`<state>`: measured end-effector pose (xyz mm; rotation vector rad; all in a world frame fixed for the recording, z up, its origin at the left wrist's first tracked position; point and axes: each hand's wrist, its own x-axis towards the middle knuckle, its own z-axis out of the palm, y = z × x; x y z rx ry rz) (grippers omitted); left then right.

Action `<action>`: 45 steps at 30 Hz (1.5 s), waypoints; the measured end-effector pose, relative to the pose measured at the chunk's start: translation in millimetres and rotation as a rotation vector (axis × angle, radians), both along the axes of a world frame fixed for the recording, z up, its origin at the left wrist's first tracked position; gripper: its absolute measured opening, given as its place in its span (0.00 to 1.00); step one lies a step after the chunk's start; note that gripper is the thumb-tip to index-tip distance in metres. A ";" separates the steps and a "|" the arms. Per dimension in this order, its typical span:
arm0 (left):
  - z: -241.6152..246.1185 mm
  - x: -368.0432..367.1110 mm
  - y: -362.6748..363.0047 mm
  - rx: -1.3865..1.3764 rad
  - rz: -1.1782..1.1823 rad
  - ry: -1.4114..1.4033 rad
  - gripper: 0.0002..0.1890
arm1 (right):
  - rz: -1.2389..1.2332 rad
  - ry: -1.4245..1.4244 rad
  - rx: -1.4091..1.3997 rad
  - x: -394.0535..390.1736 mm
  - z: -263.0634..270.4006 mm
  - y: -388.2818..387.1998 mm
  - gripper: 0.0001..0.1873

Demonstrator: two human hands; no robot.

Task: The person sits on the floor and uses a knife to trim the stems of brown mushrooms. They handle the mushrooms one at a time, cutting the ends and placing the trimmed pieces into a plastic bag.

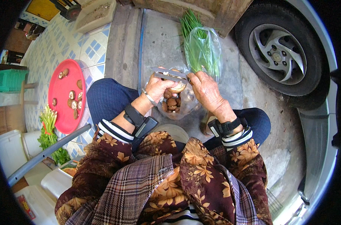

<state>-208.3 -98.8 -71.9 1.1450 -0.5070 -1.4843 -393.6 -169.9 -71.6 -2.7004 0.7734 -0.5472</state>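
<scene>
My left hand [156, 88] holds a brown-capped mushroom [178, 87], its pale underside partly showing. Against that mushroom lies a metal cutting tool [170, 75] with long blades, apparently scissors; small pale bits sit on it. The fingers of my right hand [205, 88] close around the tool's near end, and its handle is hidden by them. Below both hands, a clear plastic bag [188, 108] contains several brown mushrooms [172, 104]. To the left, a red round tray [66, 97] on the tiled floor bears several more mushrooms [74, 104].
Green stalks in a plastic bag [203, 52] lie beyond my right hand. A car wheel [277, 56] stands at the right. Between my knees is a pale round container [173, 132]. Bundled leafy greens [49, 132] and a grey metal tube [49, 153] are at the left.
</scene>
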 end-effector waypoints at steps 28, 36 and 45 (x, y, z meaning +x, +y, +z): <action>2.6 17.6 4.6 -0.005 -0.053 0.080 0.23 | -0.002 -0.126 0.221 0.6 4.9 6.7 0.19; 2.5 17.0 2.9 0.036 -0.070 0.138 0.20 | 0.012 -0.144 0.215 -5.9 -9.1 -3.8 0.17; -2.3 20.3 2.2 -0.053 -0.071 -0.076 0.18 | -0.188 -0.228 0.483 -6.0 -7.7 -2.0 0.17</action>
